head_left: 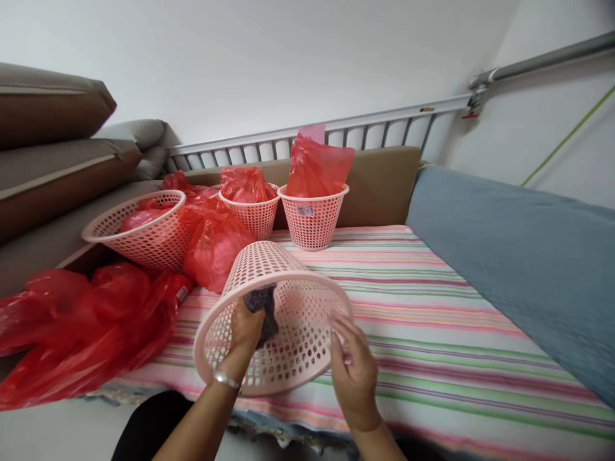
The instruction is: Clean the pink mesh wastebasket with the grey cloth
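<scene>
A pink perforated basket [262, 261] lies tipped on the striped cloth, its mouth facing me. My left hand [246, 326] reaches inside it, fingers wrapped round a dark grey cloth [269, 314] near the left inner wall. A silver bracelet circles that wrist. At the right side of the rim is my right hand [353, 368], its thumb and fingers around the edge of the basket; the fingertips are slightly blurred.
Behind stand two pink baskets [312, 221] holding red bags, with another basket [154, 246] at the left. Red plastic bags [96, 320] lie at the left beside stacked cushions [57, 166]. Blue fabric [519, 256] covers the right side. A radiator [384, 131] runs along the wall.
</scene>
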Demonstrator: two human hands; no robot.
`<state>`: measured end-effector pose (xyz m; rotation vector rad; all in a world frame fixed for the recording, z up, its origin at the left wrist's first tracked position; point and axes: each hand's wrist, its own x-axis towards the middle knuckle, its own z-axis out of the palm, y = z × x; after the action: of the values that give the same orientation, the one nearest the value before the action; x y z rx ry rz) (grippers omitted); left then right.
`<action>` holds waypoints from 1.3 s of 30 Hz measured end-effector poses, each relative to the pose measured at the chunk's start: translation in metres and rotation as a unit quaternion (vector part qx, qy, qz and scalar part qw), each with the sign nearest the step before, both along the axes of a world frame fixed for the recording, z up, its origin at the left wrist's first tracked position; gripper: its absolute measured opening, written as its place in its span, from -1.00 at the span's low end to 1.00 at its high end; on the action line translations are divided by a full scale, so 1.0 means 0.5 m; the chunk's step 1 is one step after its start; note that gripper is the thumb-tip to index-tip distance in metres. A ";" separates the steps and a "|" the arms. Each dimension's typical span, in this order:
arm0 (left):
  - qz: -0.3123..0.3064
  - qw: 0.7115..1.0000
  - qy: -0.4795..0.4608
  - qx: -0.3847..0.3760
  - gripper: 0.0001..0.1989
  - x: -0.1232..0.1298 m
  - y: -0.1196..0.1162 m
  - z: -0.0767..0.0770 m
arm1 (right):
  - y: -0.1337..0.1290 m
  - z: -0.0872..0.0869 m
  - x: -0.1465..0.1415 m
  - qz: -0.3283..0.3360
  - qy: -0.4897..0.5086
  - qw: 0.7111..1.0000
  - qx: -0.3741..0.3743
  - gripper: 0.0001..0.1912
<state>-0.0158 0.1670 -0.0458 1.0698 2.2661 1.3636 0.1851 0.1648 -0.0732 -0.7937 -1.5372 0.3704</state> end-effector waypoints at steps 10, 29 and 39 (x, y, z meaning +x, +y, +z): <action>-0.068 0.965 0.255 -0.003 -0.68 0.030 0.162 -0.087 | 0.073 -0.033 -0.021 0.229 0.302 0.816 -0.437 -0.43; -0.172 0.967 0.170 -0.085 -0.80 0.019 0.090 -0.091 | 0.050 -0.036 -0.024 0.143 0.196 0.868 -0.433 -0.40; -0.095 0.990 -0.091 0.059 -0.79 0.064 -0.046 -0.011 | -0.123 -0.013 -0.041 0.082 -0.010 0.990 -0.111 -0.56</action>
<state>0.0163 0.1440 -0.0515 1.1157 1.9225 1.4667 0.1647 0.1034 -0.0798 -0.8455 -1.6028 0.6655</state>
